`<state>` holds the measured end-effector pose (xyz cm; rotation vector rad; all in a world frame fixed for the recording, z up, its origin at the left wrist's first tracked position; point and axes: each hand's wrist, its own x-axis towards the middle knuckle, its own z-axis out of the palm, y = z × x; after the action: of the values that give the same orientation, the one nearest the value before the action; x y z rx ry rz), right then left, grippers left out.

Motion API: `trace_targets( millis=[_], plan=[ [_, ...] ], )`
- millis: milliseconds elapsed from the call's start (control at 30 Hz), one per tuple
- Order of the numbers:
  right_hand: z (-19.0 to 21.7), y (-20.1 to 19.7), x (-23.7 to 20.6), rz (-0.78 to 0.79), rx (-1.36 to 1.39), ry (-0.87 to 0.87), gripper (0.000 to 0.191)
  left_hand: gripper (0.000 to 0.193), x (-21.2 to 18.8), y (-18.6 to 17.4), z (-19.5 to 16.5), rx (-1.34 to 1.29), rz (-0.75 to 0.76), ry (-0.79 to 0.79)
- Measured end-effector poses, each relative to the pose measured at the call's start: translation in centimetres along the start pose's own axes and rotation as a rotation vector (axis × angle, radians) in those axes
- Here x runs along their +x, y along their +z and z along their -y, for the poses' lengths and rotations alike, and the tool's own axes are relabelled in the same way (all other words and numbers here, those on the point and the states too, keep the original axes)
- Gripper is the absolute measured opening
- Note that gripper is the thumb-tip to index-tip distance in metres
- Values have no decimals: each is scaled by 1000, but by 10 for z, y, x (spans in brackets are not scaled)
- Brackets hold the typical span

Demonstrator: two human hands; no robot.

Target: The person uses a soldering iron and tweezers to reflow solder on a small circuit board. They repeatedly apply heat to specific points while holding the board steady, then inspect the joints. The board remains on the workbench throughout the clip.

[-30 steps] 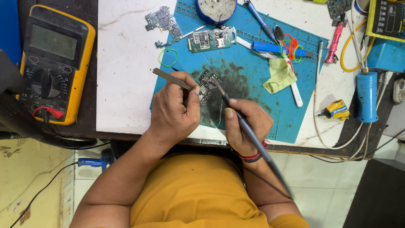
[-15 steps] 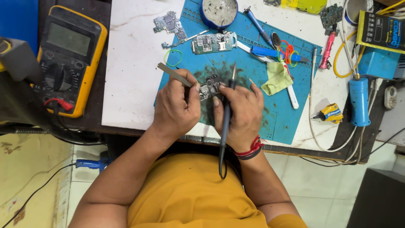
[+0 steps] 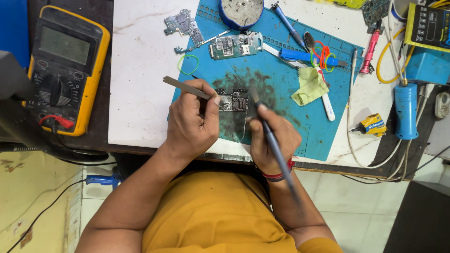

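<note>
The person's left hand (image 3: 193, 122) is closed around a pair of metal tweezers (image 3: 186, 88), thumb and fingers pinched on the shaft, with the tips hidden under the hand at the edge of a small dark circuit board (image 3: 234, 100). The board lies on the stained middle of the blue work mat (image 3: 309, 136), between the two hands. The right hand (image 3: 273, 140) grips a blue-handled soldering iron (image 3: 273, 143) like a pen. A second ago that iron lay slanted with its tip on the board; half a second ago it stood nearly straight up and down; now its tip sits at the board's right edge, handle trailing toward the body. So the tool has been re-angled while the tweezers kept pinning the board. A yellow multimeter (image 3: 61, 65) rests well off to the left.
</note>
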<state>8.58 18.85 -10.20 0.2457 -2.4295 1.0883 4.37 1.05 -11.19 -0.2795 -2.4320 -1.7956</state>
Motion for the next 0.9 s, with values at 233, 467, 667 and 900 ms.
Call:
trace_targets(
  millis=[233,467,667,900],
  plan=[
    [-4,3,-7,60,122,36,12,21,3,-3,6,61,7,97],
    [-2,6,-4,95,138,61,10,23,4,-5,10,52,13,102],
    [-4,8,-2,104,126,47,10,22,6,-5,12,25,27,70],
    [-4,9,-1,111,133,45,11,21,5,-5,13,35,16,78]
  ],
)
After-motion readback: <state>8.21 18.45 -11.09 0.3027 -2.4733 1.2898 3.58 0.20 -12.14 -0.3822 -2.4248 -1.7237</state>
